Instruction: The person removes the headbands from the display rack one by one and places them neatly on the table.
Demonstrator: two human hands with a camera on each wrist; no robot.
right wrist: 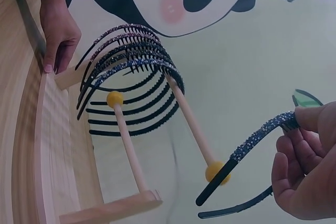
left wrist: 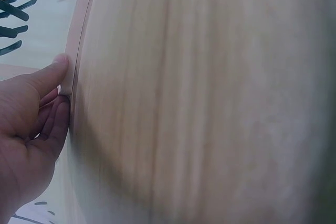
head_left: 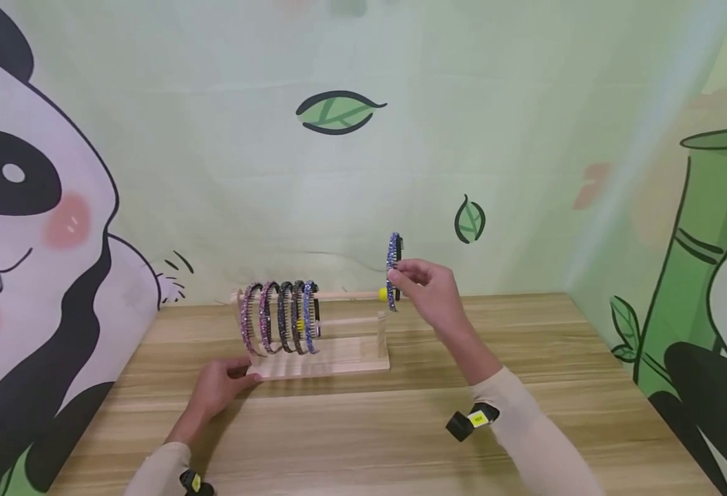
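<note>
My right hand (head_left: pixel 428 293) pinches a blue glittery headband (head_left: pixel 392 251) between thumb and fingers, beside the yellow ball (head_left: pixel 383 294) at the upper rod's right end. In the right wrist view, the held headband's (right wrist: pixel 260 137) two black ends hang near that ball. At the front left corner of the wooden headband rack (head_left: pixel 345 359), my left hand (head_left: pixel 215 386) grips the base with thumb and fingers. Several glittery headbands (head_left: pixel 285 317) hang on the rack's left part, pink at the far left, then dark ones, then a blue one (head_left: pixel 310 317).
A lower, shorter rod (right wrist: pixel 131 150) with a yellow ball (right wrist: pixel 115 98) at its tip runs below the upper rod (right wrist: pixel 191 121). The rack stands toward the back of the wood-grain table (head_left: pixel 363 434). Behind it hangs a green panda-print cloth (head_left: pixel 227 172).
</note>
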